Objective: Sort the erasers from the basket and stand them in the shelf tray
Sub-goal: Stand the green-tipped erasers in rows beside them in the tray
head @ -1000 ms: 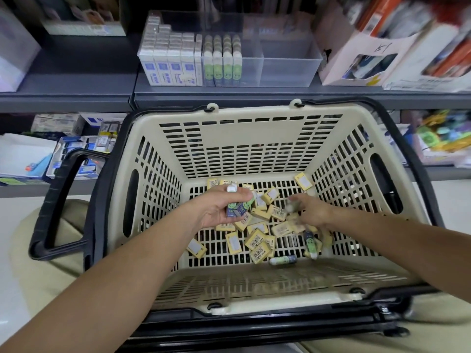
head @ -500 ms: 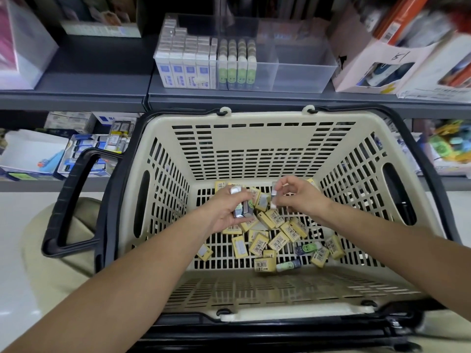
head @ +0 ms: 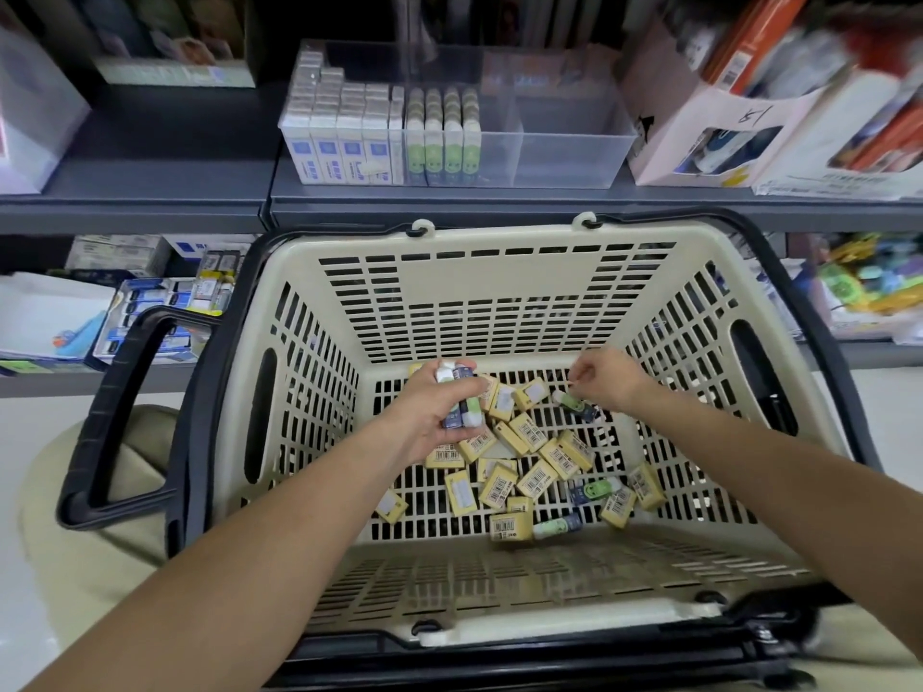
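Several erasers (head: 468,411) in left grip (head: 433,409) | green eraser (head: 570,402) by right grip (head: 605,379)

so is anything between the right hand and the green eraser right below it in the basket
Nothing visible: the right hand is just above the green-and-dark eraser, which lies uncovered on the floor of the beige plastic basket.

The cream slotted basket (head: 499,272) holds a loose heap of small yellow boxed erasers (head: 524,472) on its floor, with long green-sleeved erasers (head: 557,524) among them at the right. The left hand (head: 429,417) grips a bundle of long erasers (head: 462,397) above the heap. In the clear shelf tray (head: 569,157) beyond, white-and-blue erasers (head: 344,147) stand upright at the left, with green ones (head: 444,142) just beside them.
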`<state>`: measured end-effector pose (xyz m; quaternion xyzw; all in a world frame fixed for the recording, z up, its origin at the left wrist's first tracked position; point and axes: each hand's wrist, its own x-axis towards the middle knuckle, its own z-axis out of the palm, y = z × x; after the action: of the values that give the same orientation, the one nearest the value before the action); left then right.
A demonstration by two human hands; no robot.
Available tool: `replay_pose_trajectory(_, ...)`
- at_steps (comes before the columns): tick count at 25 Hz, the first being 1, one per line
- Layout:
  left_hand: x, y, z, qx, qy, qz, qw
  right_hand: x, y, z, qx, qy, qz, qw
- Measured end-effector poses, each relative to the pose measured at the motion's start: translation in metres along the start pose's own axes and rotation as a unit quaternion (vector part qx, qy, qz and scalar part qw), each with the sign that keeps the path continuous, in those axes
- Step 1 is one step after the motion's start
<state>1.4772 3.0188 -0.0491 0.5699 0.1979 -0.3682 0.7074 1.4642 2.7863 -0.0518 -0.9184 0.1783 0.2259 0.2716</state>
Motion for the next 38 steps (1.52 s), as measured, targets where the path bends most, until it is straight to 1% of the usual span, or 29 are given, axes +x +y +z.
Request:
replay_pose_trajectory(1,0.000,0.000,-0.001,0.002,-0.001,-0.007,1.000,0.004,0.008,0.005,-0.069,-0.017,0.007,0.997)
replay_pose_trajectory(3,-0.001,-0.001,-0.001,0.021,-0.005,-0.024,0.999,0.008,0.016,0.021,-0.158,-0.066,0.002,0.985)
replay_pose_trajectory(5,-0.002,-0.004,0.001,0.035,-0.006,-0.037,0.999,0.007,0.012,0.031,-0.208,-0.053,-0.013,0.977)
replay_pose_trajectory(6,-0.003,-0.004,0.002,0.035,-0.005,-0.039,0.999,0.006,0.006,0.032,-0.185,-0.036,-0.024,0.982)
replay_pose_trajectory(7,-0.003,-0.004,0.002,0.032,-0.004,-0.038,0.999,0.005,-0.002,0.031,-0.110,-0.028,-0.036,0.993)
replay_pose_trajectory(8,-0.003,-0.004,0.001,0.025,-0.006,-0.035,0.999,0.002,-0.011,0.029,-0.001,-0.036,-0.048,0.998)
replay_pose_trajectory(9,-0.004,-0.003,0.000,0.014,-0.014,-0.032,0.999,-0.004,-0.024,0.027,0.110,-0.058,-0.063,0.990)
replay_pose_trajectory(10,-0.004,-0.003,-0.001,0.001,-0.027,-0.030,0.999,-0.014,-0.037,0.026,0.195,-0.080,-0.082,0.974)
replay_pose_trajectory(11,-0.005,-0.002,-0.001,-0.014,-0.043,-0.031,0.998,-0.022,-0.048,0.026,0.243,-0.091,-0.100,0.960)
replay_pose_trajectory(12,-0.006,-0.002,-0.001,-0.027,-0.059,-0.034,0.997,-0.029,-0.055,0.027,0.259,-0.093,-0.116,0.954)
replay_pose_trajectory(14,-0.007,-0.003,0.000,-0.023,-0.074,-0.037,0.996,-0.037,-0.061,0.024,0.250,-0.103,-0.144,0.952)
replay_pose_trajectory(16,-0.006,-0.002,0.002,0.005,-0.061,-0.028,0.998,-0.040,-0.052,0.015,0.202,-0.145,-0.135,0.959)
replay_pose_trajectory(17,-0.005,-0.002,0.002,0.015,-0.051,-0.023,0.998,-0.041,-0.043,0.009,0.134,-0.162,-0.123,0.970)
replay_pose_trajectory(18,-0.004,-0.003,0.002,0.020,-0.044,-0.022,0.999,-0.040,-0.031,0.004,0.017,-0.172,-0.116,0.978)
replay_pose_trajectory(19,-0.003,-0.003,0.002,0.024,-0.040,-0.026,0.999,-0.041,-0.018,0.002,-0.107,-0.186,-0.111,0.970)
replay_pose_trajectory(20,-0.003,-0.004,0.002,0.028,-0.041,-0.032,0.998,-0.043,-0.006,0.002,-0.195,-0.214,-0.102,0.952)
replay_pose_trajectory(21,-0.003,-0.005,0.002,0.034,-0.046,-0.038,0.998,-0.044,0.004,0.005,-0.242,-0.244,-0.091,0.935)
replay_pose_trajectory(22,-0.004,-0.005,0.003,0.041,-0.053,-0.044,0.997,-0.045,0.013,0.010,-0.262,-0.265,-0.081,0.924)
replay_pose_trajectory(23,-0.005,-0.006,0.003,0.049,-0.057,-0.050,0.996,-0.045,0.018,0.015,-0.283,-0.269,-0.080,0.917)
replay_pose_trajectory(26,-0.006,-0.006,0.004,0.064,-0.063,-0.057,0.994,-0.045,0.023,0.023,-0.375,-0.232,-0.118,0.890)
replay_pose_trajectory(27,-0.005,-0.005,0.004,0.067,-0.059,-0.062,0.994,-0.044,0.024,0.024,-0.388,-0.227,-0.125,0.885)
replay_pose_trajectory(28,-0.004,-0.006,0.004,0.070,-0.054,-0.066,0.994,-0.043,0.024,0.025,-0.383,-0.233,-0.129,0.885)
replay_pose_trajectory(29,-0.004,-0.006,0.003,0.074,-0.053,-0.068,0.994,-0.042,0.022,0.023,-0.353,-0.247,-0.128,0.893)
replay_pose_trajectory(31,-0.004,-0.006,0.002,0.091,-0.061,-0.079,0.991,-0.040,0.012,0.017,-0.211,-0.277,-0.124,0.929)
replay_pose_trajectory(33,-0.006,-0.007,0.002,0.147,-0.081,-0.095,0.981,-0.044,-0.006,0.012,-0.047,-0.292,-0.128,0.947)
replay_pose_trajectory(35,-0.009,-0.009,0.002,0.196,-0.115,-0.115,0.967,-0.050,-0.022,0.010,0.076,-0.294,-0.127,0.944)
replay_pose_trajectory(38,-0.011,-0.009,0.002,0.168,-0.175,-0.137,0.960,-0.059,-0.035,0.011,0.176,-0.253,-0.138,0.941)
